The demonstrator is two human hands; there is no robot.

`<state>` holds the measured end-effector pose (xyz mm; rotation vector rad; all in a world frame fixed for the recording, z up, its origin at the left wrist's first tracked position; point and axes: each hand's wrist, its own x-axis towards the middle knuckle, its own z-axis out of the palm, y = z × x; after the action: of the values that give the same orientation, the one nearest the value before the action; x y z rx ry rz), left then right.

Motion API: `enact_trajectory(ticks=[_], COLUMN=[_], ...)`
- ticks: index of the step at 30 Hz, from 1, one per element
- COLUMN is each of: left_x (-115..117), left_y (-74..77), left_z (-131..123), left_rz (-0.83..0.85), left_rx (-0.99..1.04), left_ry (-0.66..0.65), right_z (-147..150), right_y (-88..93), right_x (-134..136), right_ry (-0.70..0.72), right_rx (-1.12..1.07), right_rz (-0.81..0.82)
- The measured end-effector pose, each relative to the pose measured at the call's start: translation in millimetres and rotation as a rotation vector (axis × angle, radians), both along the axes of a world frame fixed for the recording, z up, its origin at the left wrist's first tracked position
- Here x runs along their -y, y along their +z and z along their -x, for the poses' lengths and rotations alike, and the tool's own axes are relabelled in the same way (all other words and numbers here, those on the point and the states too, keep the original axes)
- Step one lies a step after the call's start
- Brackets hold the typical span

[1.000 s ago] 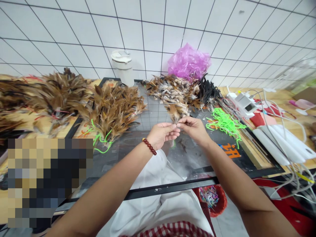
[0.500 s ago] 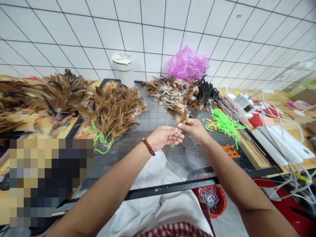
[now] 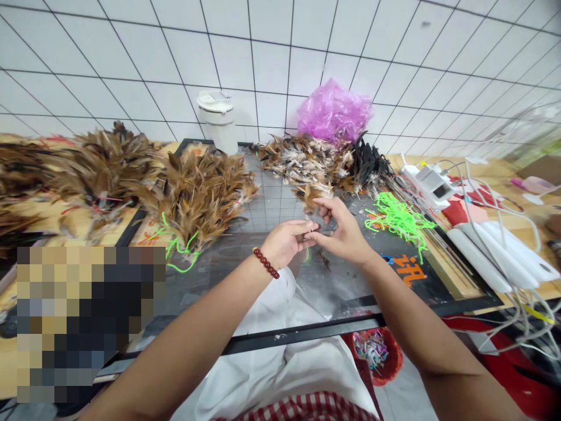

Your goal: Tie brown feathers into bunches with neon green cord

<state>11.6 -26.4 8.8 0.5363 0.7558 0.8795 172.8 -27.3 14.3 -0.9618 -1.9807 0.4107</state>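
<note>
Over the dark tabletop (image 3: 228, 248), my left hand (image 3: 286, 241) is closed in a pinch, its fingertips pressed together. What lies between them is too small to make out. My right hand (image 3: 345, 233) meets it from the right, with the thumb by the left fingertips and the index finger raised apart from it. Just beyond the hands lies a loose pile of brown and white feathers (image 3: 302, 161). Black feathers (image 3: 370, 164) adjoin that pile on the right. To the left lies a thick bunch of brown feathers (image 3: 201, 196) with bright green strings (image 3: 182, 248) at its near end.
A heap of green strings (image 3: 397, 216) lies right of my hands. Behind stand a white lidded cup (image 3: 221, 126) and a pink plastic bag (image 3: 333, 111). White power strips and cables (image 3: 499, 257) crowd the right side. A red basket (image 3: 392, 356) sits below the table edge.
My right hand's thumb and index finger have parted from their pinch. The brown feather that stood up from them no longer shows there. My left hand stays almost in place.
</note>
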Motion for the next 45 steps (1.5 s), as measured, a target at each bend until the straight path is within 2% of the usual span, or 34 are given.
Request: enact_trajectory(ticks=[3,5,8,11,13,16,19,22,26,28,30,32,35,38,41,45], left_x=[-1,-1,1,3,4,3,1,2,4,3,0,-3,-7,-8,-8,-8], left_y=[-1.7,-3.4,-5.5,-6.5,-6.8,-6.5,-6.1,-7.0,-8.8,-9.1,-9.1,-8.9,-8.3,-7.3,-6.7,-6.9], left_z=[0,1,0,1,2,5,6,4,0,1,5,9,12,12,12,12], left_rz=[-0.005,-0.027,-0.088,-0.137,-0.160,-0.145,-0.111,-0.105,-0.098,-0.091,-0.078,-0.061,-0.030,-0.012,-0.016,-0.029], left_rx=[0.019,0.040,0.037,-0.055,-0.104,-0.108,-0.065,-0.109,-0.137,-0.067,0.014,0.060,0.069,0.071,0.057,0.042], left_ry=[-0.004,0.009,0.009,-0.099,-0.181,-0.248,-0.249,-0.214,-0.101,-0.010,0.071,0.120,0.172,0.224,0.252,0.247], right_z=[4,4,2,-2,-5,-6,-4,-1,-9,-22,-38,-50,-55,-47,-40,-35], right_y=[0.1,-2.3,-6.9,-8.7,-8.0,-6.8,-8.1,-9.8,-3.9,2.4,8.3,11.9,12.9,12.4,10.9,3.5], right_x=[3,1,-3,-7,-7,-7,-8,-9,-9,-8,-7,-6,-4,-3,-4,-10], right_ry=[-0.054,-0.070,-0.001,0.123,0.160,0.135,0.080,0.028,0.026,-0.036,-0.115,-0.128,-0.094,-0.108,-0.127,-0.008], right_rx=[0.017,-0.032,-0.217,-0.428,-0.486,-0.490,-0.451,-0.383,-0.272,-0.120,0.123,0.329,0.470,0.491,0.387,0.367], right_rz=[-0.042,0.033,0.344,0.700,0.801,0.783,0.694,0.606,0.577,0.544,0.529,0.613,0.699,0.656,0.524,0.363])
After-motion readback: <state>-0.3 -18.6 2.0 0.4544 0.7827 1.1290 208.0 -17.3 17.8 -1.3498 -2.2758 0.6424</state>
